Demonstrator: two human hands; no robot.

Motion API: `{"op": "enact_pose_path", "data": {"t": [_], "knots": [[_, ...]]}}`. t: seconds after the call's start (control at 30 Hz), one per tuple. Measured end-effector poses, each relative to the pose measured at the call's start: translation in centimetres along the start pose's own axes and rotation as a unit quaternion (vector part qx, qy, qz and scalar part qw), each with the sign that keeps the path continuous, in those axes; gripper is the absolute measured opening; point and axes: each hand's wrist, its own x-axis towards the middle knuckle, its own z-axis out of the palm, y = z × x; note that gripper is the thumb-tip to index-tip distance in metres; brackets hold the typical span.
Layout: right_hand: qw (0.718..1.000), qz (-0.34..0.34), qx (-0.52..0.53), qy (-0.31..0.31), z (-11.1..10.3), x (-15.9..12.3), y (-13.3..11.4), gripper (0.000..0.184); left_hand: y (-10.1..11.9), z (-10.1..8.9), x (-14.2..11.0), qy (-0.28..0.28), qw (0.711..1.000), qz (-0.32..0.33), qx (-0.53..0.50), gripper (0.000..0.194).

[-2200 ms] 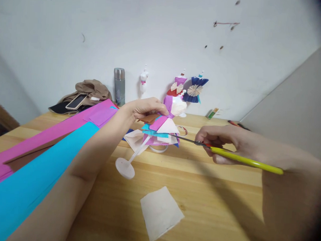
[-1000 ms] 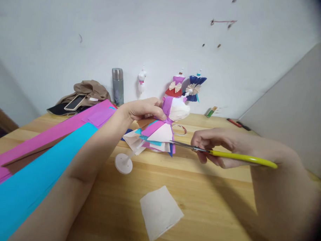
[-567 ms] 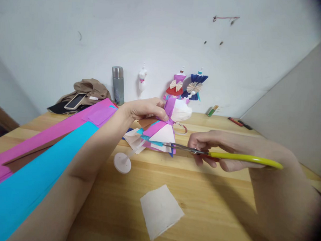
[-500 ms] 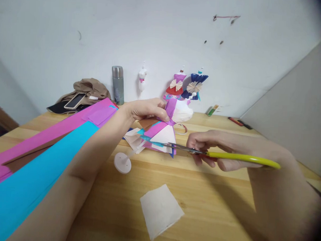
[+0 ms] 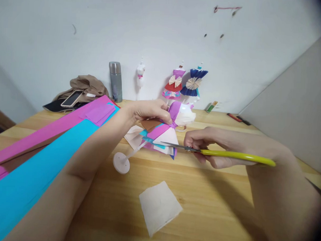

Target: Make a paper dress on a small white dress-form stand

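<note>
A small white dress form (image 5: 185, 115) wearing a purple, white, blue and brown paper skirt lies tilted in my left hand (image 5: 152, 111). My fingers pinch it at the waist, and its round white base (image 5: 121, 163) points down to the left. In my right hand (image 5: 214, 147) is a pair of scissors (image 5: 235, 155) with yellow handles. Its blades lie across the white layer of the paper skirt (image 5: 166, 136), near the lower hem. A cream pleated paper piece (image 5: 134, 136) is partly hidden behind the skirt.
A cream paper square (image 5: 160, 208) lies in front. Pink and blue paper sheets (image 5: 51, 162) stretch along the left, partly under my left arm. At the back stand a flask (image 5: 115, 84), dressed forms (image 5: 194, 84) and a bare one (image 5: 140, 76). A phone (image 5: 72, 98) rests by brown cloth.
The scissor blades have come closer together and shifted slightly left across the skirt. My left hand keeps hold of the dress form. The whole view has moved a little.
</note>
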Motion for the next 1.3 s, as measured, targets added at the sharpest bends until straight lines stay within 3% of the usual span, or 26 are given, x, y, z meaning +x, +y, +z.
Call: {"op": "enact_pose_path", "data": {"t": [0.13,0.53,1.3], "knots": [[1.0,-0.006,0.007,-0.011,0.0,0.0,0.8,0.023,0.1,-0.3,0.0,-0.029,0.996,-0.012,0.079,0.007],[0.999,-0.027,0.012,-0.018,-0.1,0.4,1.1,0.039,-0.3,-0.7,0.3,-0.04,0.996,0.0,0.084,0.01],[0.996,0.076,0.051,-0.023,-0.2,0.3,-0.1,0.039,-0.2,-0.6,0.1,-0.066,0.995,0.011,0.078,0.007]]}}
